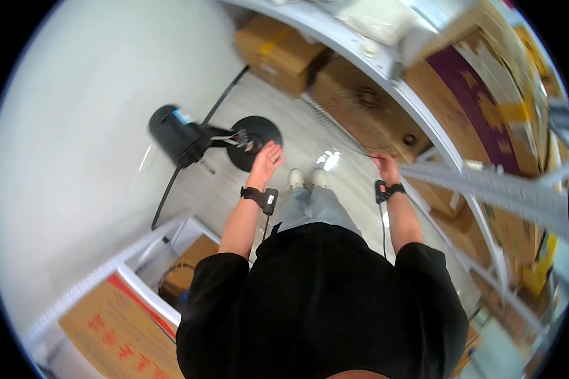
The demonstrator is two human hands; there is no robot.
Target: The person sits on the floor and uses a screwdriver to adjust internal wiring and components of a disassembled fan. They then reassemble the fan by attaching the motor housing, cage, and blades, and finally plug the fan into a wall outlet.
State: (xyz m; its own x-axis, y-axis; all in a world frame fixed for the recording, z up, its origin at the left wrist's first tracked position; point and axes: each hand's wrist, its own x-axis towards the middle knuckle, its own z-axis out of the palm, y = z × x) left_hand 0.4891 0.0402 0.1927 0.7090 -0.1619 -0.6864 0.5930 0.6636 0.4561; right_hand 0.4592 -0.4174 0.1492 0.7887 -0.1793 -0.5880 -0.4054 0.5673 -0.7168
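Note:
A fan without blades in view stands by the wall, its black cylindrical motor housing [177, 138] leaning left above a round black base [274, 131]. Pale metal parts stick out of its neck and are smeared by motion. My left hand [267, 164] is just beside that neck, fingers apart and nothing in them; I cannot tell whether it touches. Off to the right, my right hand [386, 165] pinches the rim of a thin dark wire fan grille [342, 123], which is blurred and tilted in front of the cardboard boxes. Each wrist wears a black strap with a small device.
White metal shelving [449, 142] curves along the right, loaded with cardboard boxes [468, 107]. Another brown box [277, 54] sits on the floor at the far end. At lower left, a white rack [146, 285] holds more cartons. The white wall [88, 120] is close on the left.

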